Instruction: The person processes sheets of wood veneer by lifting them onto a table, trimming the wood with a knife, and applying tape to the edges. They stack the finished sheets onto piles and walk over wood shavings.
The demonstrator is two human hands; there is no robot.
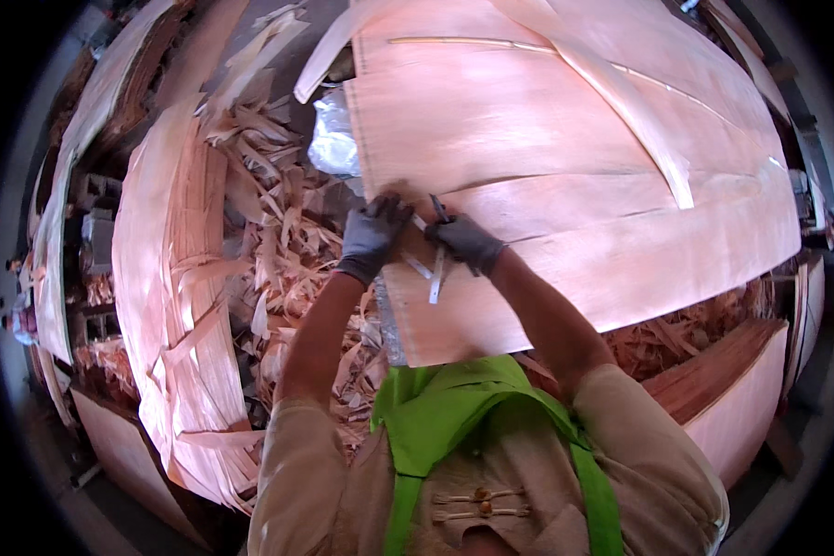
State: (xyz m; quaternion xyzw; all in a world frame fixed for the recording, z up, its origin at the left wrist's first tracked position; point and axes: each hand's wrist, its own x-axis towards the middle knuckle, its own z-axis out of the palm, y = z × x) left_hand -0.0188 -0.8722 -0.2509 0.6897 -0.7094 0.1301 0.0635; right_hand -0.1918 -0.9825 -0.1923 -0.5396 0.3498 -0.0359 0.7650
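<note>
A large thin sheet of pinkish wood veneer (565, 167) lies spread in front of me. Both my hands wear dark gloves and meet at its near left part. My left hand (372, 233) presses on the sheet's left edge. My right hand (463, 243) grips a small metal cutting tool (437, 209), its tip on the sheet. A pale strip of tape (434, 276) hangs down from between the two hands. A long loose veneer strip (630, 111) lies across the sheet farther away.
A heap of torn veneer scraps (278, 232) fills the space at my left. A tall stack of veneer sheets (167, 278) stands beyond it. A crumpled clear plastic bag (332, 139) lies by the sheet's left edge. More stacked veneer (732, 389) sits at my right.
</note>
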